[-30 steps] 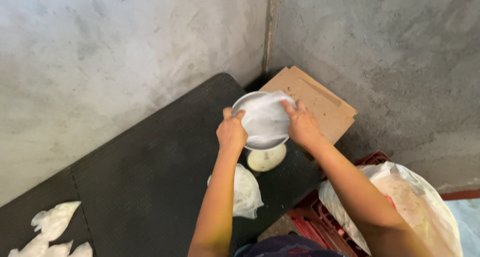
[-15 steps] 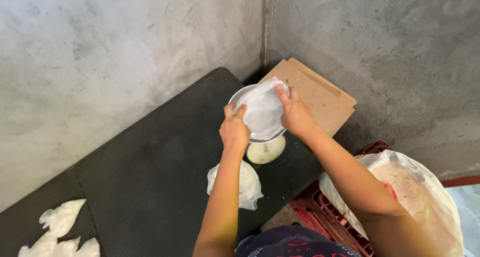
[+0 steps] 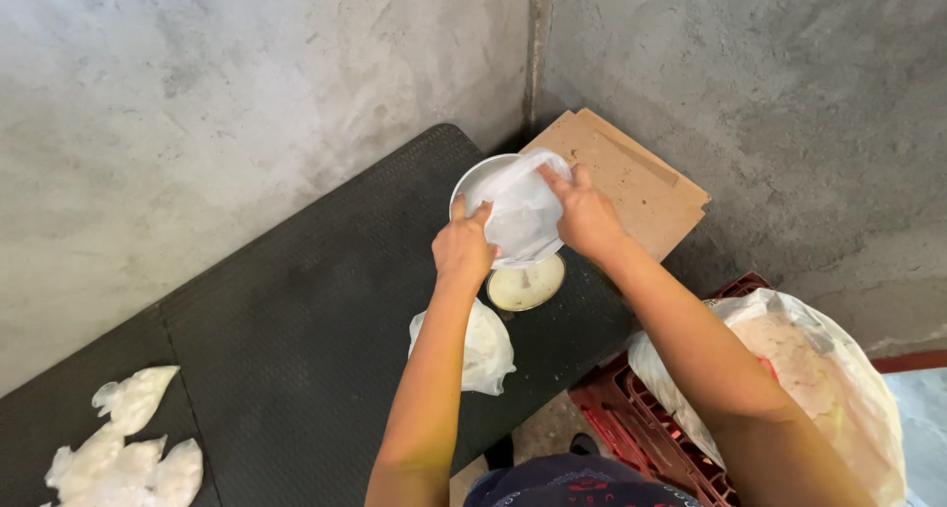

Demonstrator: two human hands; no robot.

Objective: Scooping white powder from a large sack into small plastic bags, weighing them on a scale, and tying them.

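Metal bowl (image 3: 473,177) gripped by left hand (image 3: 464,249); right hand (image 3: 588,216) presses plastic bag (image 3: 521,211).

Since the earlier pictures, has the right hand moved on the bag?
Yes. The right hand moved up across the bag, toward the cardboard edge.

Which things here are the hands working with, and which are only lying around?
In use:
- left hand
- right hand
- clear plastic bag
- metal bowl

Lying about:
- round container
- small filled bags
- cardboard
- red crate
- large bag
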